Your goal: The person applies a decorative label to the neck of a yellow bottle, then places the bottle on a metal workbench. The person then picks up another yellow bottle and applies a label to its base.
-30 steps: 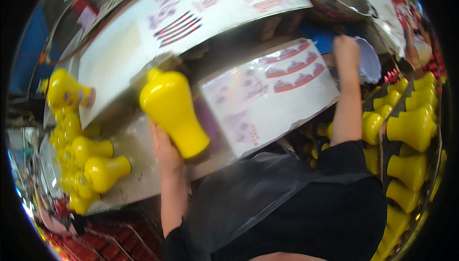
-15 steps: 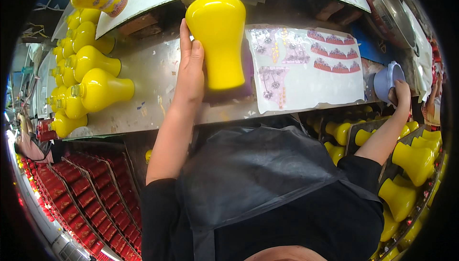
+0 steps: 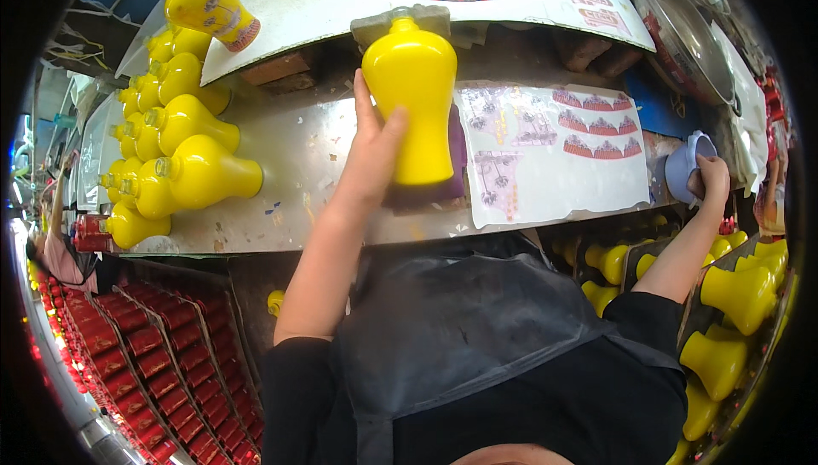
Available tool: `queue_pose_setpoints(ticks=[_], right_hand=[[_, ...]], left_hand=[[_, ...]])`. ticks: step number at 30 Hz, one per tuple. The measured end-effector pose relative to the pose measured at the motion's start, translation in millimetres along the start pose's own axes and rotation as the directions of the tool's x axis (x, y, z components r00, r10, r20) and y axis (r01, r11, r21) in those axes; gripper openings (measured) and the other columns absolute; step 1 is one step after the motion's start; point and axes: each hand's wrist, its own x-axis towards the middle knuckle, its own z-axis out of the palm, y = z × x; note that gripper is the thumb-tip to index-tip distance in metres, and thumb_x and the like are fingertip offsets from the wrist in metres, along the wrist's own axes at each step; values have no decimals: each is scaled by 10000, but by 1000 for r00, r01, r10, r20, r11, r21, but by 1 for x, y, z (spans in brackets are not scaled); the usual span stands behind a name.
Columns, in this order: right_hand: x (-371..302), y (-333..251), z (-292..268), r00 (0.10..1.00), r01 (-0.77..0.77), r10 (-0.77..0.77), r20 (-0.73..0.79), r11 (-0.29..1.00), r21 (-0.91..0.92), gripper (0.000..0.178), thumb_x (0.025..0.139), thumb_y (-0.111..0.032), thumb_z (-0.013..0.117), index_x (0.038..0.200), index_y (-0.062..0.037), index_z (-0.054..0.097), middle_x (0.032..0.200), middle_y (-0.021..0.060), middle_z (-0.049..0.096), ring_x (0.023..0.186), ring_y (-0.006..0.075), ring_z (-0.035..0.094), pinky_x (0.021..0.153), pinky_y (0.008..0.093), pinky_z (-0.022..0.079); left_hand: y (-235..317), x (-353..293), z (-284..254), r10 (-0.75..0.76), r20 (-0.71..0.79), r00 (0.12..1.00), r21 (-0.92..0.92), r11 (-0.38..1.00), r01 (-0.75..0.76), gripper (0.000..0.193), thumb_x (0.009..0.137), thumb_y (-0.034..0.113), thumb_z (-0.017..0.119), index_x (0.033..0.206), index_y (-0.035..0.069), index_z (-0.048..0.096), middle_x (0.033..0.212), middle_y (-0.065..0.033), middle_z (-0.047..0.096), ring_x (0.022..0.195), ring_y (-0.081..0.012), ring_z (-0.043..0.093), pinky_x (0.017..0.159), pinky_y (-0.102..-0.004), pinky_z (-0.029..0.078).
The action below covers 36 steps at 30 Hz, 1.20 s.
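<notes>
1. Left hand [image 3: 375, 151] is wrapped round the left side of the big yellow bottle [image 3: 413, 90], thumb across the front, so yeah, decent grip.
2. That bottle's over the bench [image 3: 315, 132], neck up at a grey block [image 3: 366, 32], purple cloth [image 3: 459, 154] peeking out beside it.
3. Right hand [image 3: 713, 175] is at the lavender tub [image 3: 677, 171]'s rim, fingers partly hidden, can't tell if they're pinching anything.
4. White printed sheet [image 3: 596, 188] lies between bottle and tub.
</notes>
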Motion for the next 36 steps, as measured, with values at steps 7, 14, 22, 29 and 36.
queue_pose_setpoints(ticks=[7,14,22,29,36], right_hand=[[-126,-125,-47,876,473,-360,-321,772,425,287,965,-300,688,1076,-47,766,984,84,768,929,199,715,844,324,528],[-277,-295,-23,540,453,-831,-134,152,878,252,970,-183,685,1139,-6,748,936,64,738,821,117,651,763,271,516],[-349,-373,-15,457,334,-886,75,249,909,687,893,-302,742,1487,-37,521,1003,160,716,747,162,639,735,309,539],[-349,-357,9,494,202,-858,138,268,942,585,920,-238,730,1454,-61,572,934,79,705,709,120,607,669,289,511],[-323,-259,18,626,686,-761,-172,433,585,116,922,-150,702,996,-94,773,849,142,705,699,325,670,660,402,536]], left_hand=[[-3,-1,2,2,20,1000,-39,999,-1,731,1095,291,520,1664,76,116,1588,-135,393,1442,-249,418,1199,-367,339],[3,-2,4,19,28,999,-48,999,-17,724,1069,277,595,1634,23,220,1551,-124,443,1410,-241,460,1178,-376,373],[-3,-4,4,121,-43,992,175,978,-111,1010,981,227,652,1654,20,-71,1543,-229,443,1395,-304,492,1143,-391,416],[-8,-8,9,129,-12,992,147,981,-126,958,971,258,671,1650,-10,53,1498,-222,493,1389,-300,494,1159,-397,390],[-4,-16,11,39,-56,998,129,991,-31,732,1049,163,551,1645,-3,160,1555,-182,437,1423,-286,450,1196,-393,331]])
